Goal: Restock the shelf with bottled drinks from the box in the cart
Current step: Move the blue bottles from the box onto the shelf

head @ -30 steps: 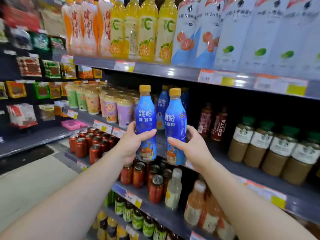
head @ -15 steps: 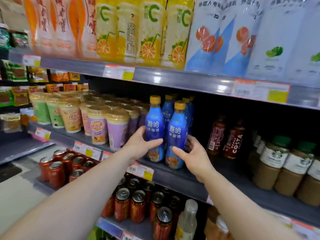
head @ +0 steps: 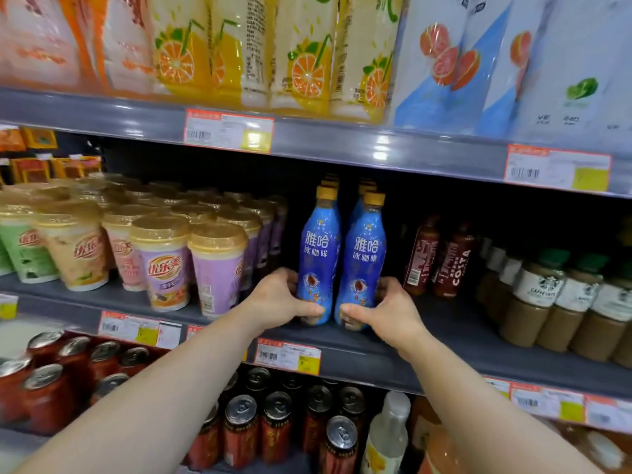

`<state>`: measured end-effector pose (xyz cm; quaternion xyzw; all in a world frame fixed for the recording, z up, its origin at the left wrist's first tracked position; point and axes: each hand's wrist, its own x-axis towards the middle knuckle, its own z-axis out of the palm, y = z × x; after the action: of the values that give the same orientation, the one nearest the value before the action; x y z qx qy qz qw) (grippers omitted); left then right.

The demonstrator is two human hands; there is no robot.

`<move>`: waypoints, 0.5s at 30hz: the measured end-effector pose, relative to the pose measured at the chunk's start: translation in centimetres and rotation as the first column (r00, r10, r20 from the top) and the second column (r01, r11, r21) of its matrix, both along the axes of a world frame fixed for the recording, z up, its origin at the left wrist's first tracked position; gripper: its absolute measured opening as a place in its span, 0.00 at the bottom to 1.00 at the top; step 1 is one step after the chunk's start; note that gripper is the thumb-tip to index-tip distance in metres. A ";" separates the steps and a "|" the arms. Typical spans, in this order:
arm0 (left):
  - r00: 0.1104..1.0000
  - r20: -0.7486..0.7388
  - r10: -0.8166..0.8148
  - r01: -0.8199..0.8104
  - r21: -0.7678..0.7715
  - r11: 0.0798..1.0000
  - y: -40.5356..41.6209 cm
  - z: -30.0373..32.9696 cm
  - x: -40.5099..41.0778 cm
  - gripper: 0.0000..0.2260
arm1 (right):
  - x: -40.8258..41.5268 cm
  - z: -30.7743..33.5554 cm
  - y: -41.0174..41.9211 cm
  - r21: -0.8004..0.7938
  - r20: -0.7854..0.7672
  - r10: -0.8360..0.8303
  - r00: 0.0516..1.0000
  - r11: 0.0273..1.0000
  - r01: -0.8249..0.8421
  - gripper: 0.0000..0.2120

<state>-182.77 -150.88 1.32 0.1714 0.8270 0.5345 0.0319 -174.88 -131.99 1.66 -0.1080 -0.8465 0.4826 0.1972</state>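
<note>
Centre frame, middle shelf (head: pixel 444 340) | left hand (head: pixel 277 301) grips left blue iced-coffee bottle (head: pixel 318 265); right hand (head: pixel 390 311) grips right blue iced-coffee bottle (head: pixel 366 268), fingers curled round bases | both upright, touching | advice: seat flat, labels forward, release evenly.

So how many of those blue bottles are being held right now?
2: the left hand grips the left blue bottle, the right hand the right blue bottle. More stand behind, mostly hidden.
</note>
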 end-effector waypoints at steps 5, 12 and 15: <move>1.000 -0.007 -0.019 0.019 0.033 0.999 0.3 -0.1 -0.6 0.25 | -0.1 0.1 -0.4 0.020 -0.016 -0.017 1.000 1.000 0.017 0.31; 0.999 0.000 -0.044 0.043 0.056 0.997 0.3 -0.5 -0.9 0.26 | 0.1 -0.2 -0.4 0.014 0.007 -0.018 1.000 1.000 0.018 0.31; 1.000 -0.009 -0.023 0.023 0.056 0.998 0.4 -0.7 -0.9 0.27 | 0.1 -0.3 -0.5 0.021 0.012 -0.027 1.000 0.999 0.027 0.32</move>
<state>-183.71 -150.51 0.61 0.1838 0.8097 0.5565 0.0299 -174.77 -132.51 1.38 -0.1204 -0.8511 0.4704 0.1996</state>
